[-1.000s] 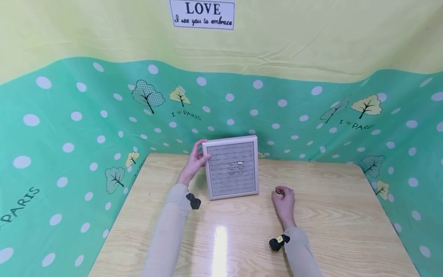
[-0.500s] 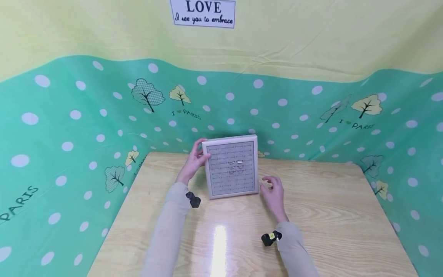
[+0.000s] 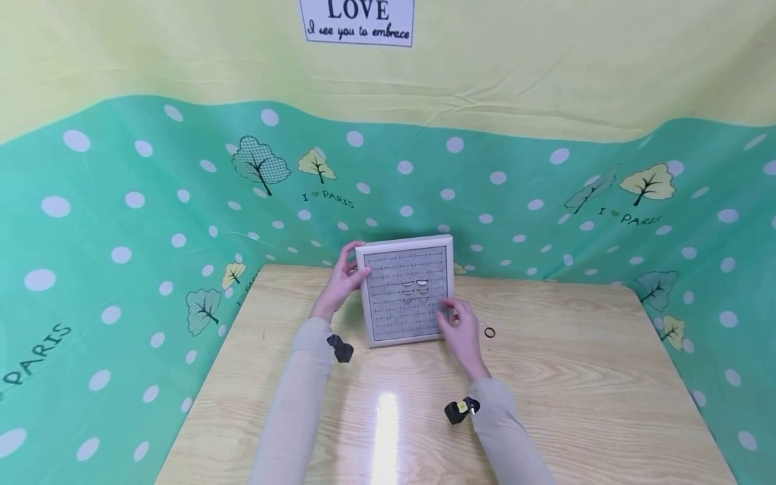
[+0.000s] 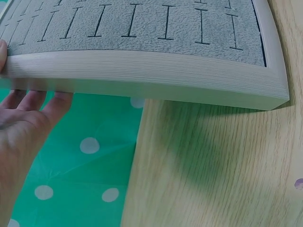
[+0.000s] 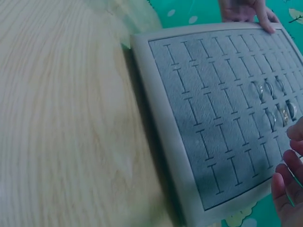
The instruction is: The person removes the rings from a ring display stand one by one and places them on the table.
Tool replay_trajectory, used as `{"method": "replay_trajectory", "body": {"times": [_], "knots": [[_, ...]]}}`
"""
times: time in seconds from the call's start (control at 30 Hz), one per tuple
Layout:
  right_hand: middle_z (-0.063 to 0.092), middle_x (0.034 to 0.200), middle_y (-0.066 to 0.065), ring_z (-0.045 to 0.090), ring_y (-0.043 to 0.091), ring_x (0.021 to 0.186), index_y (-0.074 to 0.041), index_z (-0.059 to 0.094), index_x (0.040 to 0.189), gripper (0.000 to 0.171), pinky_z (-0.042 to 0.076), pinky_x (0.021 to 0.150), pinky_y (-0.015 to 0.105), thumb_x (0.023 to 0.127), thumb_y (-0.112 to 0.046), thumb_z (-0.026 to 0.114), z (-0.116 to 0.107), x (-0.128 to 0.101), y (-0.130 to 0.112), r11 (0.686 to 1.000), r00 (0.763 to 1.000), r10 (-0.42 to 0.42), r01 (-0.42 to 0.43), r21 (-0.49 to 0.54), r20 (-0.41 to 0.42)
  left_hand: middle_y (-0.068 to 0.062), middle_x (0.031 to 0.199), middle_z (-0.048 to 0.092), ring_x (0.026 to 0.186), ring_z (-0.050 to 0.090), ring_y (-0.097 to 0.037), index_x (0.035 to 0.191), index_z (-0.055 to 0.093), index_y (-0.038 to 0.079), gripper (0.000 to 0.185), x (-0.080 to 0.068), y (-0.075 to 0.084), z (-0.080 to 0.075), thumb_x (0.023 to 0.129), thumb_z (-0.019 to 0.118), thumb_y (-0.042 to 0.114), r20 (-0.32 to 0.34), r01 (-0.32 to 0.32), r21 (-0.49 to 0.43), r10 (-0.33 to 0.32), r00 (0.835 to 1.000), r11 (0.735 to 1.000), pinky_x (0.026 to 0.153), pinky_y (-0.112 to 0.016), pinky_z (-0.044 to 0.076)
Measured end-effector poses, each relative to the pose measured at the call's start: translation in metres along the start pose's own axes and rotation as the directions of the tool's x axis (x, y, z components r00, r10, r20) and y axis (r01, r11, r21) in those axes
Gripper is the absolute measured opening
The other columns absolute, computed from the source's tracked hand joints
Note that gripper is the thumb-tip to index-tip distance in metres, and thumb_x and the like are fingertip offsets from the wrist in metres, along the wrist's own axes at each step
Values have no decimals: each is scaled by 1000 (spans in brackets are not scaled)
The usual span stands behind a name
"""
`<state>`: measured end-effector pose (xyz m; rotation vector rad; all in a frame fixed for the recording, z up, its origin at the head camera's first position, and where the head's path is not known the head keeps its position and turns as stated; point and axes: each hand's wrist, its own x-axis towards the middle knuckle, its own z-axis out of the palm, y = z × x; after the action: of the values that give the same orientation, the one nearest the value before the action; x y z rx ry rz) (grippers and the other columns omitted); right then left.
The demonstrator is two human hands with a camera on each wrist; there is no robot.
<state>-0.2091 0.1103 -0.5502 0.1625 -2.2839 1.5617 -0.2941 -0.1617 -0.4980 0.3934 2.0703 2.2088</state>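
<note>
A ring display tray [image 3: 388,316], with a pale frame and a grey slotted pad, stands tilted up on the table. Several rings [image 5: 270,88] sit in slots right of the pad's middle. My left hand [image 3: 339,286] grips the tray's upper left edge, thumb on the front and fingers behind. At the tray's right side, my right hand [image 3: 463,333] has its thumb and index finger bent close to the pad. The right wrist view cuts this hand off at its edge, so whether a ring is between the fingertips cannot be made out. A dark ring [image 3: 490,332] lies on the table beside it.
The wooden table [image 3: 576,377] extends to both sides and toward me. Green and yellow printed cloth [image 3: 521,175] hangs behind it and along both sides. A bright light reflection [image 3: 384,438] shows on the tabletop in front of the tray.
My right hand has moved left and slightly up from beside the tray to its pad, leaving the dark ring uncovered on the table. The left hand and tray stay put.
</note>
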Motion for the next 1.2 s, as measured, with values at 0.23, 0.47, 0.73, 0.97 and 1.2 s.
{"method": "replay_trajectory", "body": {"times": [0.23,0.47,0.73,0.97,1.2], "knots": [[63,109,14,59,26,96,3,67,108,24,54,74,37,84,1,69,10,13,-13,1000,1000,-22,22,14,5,-25,124,57,98,64,-30,146,27,13,64,0,-1,-1,93,55,-5,-17,9,2,-9,1000,1000,79,-47,57],[63,108,9,58,23,94,-3,68,109,24,52,75,33,85,-2,70,17,26,-25,1000,1000,-1,1,8,9,-24,126,56,102,62,-34,146,28,15,63,0,-2,0,93,56,-4,-23,26,-4,-26,999,1000,82,-47,56],[61,110,9,56,21,93,-3,68,110,24,51,74,30,86,-3,69,22,36,-26,1000,1000,-5,6,-10,29,-25,126,56,103,61,-35,147,29,16,64,0,-1,2,92,56,-5,-32,20,-7,-20,999,1000,81,-48,56],[60,104,11,56,24,89,-1,70,106,21,51,74,32,84,-1,71,25,40,-26,1000,1000,-9,9,-8,2,-25,125,56,102,62,-34,147,27,14,64,0,-2,2,93,56,-5,-27,21,-17,-21,999,1000,82,-48,56],[57,96,11,53,23,85,0,71,98,15,47,76,33,83,0,72,31,44,-28,999,999,43,-43,10,-30,-25,126,56,102,62,-35,147,28,15,64,0,-3,1,93,55,-5,-30,20,-8,-20,999,1000,82,-48,56]]}}
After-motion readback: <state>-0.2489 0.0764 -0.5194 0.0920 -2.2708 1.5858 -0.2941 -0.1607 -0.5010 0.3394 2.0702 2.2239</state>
